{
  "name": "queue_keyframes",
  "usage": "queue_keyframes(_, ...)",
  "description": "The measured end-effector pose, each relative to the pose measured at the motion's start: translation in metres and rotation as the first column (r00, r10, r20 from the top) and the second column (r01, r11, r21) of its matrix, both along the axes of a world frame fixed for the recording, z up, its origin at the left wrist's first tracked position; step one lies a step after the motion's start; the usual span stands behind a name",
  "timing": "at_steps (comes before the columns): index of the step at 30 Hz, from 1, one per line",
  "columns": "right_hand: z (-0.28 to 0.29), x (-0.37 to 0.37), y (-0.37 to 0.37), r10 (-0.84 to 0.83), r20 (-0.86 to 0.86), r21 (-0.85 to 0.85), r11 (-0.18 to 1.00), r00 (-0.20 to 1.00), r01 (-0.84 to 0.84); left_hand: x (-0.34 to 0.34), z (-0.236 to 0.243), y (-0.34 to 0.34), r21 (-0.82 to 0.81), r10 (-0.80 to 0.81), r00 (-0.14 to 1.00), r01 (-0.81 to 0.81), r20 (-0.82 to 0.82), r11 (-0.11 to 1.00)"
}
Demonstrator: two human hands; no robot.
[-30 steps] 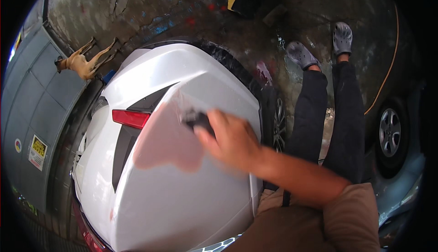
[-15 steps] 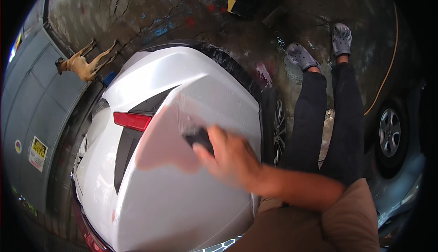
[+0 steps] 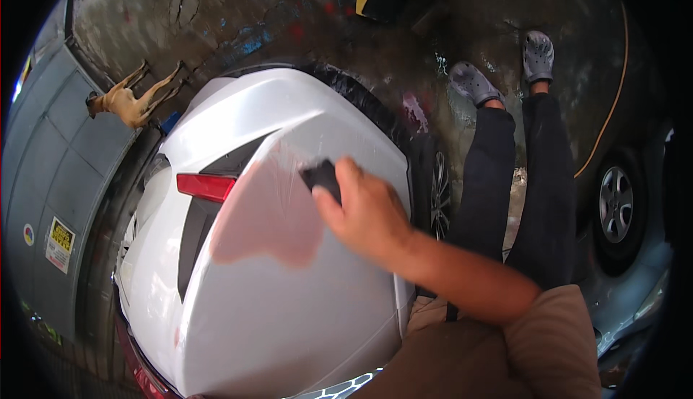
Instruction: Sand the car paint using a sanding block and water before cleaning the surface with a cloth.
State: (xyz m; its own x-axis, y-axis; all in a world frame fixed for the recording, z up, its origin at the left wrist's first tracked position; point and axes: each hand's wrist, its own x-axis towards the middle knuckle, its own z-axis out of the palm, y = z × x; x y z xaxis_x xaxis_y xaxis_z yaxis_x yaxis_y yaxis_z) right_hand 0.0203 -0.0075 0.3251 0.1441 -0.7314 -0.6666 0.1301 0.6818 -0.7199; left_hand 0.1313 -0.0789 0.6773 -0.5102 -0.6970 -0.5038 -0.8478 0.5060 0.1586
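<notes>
Right hand (image 3: 374,217) gripping a dark block (image 3: 320,176) between thumb and fingers, at the right edge of a pink patch (image 3: 267,224) on a white car (image 3: 281,312); 1 red light (image 3: 206,186) lies left.

On the grey wall of large rectangular panels (image 3: 47,161) are 2 markings. A white rectangular sign (image 3: 59,244) bears a yellow block with dark lettering (finer print too small to read); just left of it is a small round multicoloured sticker (image 3: 28,234).
</notes>
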Motion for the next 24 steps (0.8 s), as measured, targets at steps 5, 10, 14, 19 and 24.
queue_keyframes(5,0.016,0.003,0.014,-0.04,-0.001,-0.06,0.997,0.999,0.04,-0.021,-0.016,-0.022,0.03,0.019,0.998,-0.021,0.065,0.999)
queue_keyframes(10,0.011,0.004,0.004,-0.026,0.022,-0.005,1.0,0.999,0.026,-0.029,-0.03,-0.024,-0.048,-0.016,0.992,0.022,0.125,0.999)
queue_keyframes(14,-0.008,-0.002,-0.005,-0.053,-0.012,-0.053,0.997,0.999,0.052,-0.032,-0.024,-0.019,-0.007,0.083,0.983,-0.083,0.163,0.996)
queue_keyframes(19,0.032,0.011,0.002,-0.166,0.08,-0.218,0.959,0.983,0.18,-0.033,-0.03,-0.019,-0.071,0.108,0.981,-0.098,0.161,0.993)
queue_keyframes(24,-0.023,0.009,-0.03,-0.062,-0.047,-0.082,0.995,0.997,0.059,-0.024,-0.025,-0.02,-0.093,-0.023,0.992,0.035,0.125,0.995)
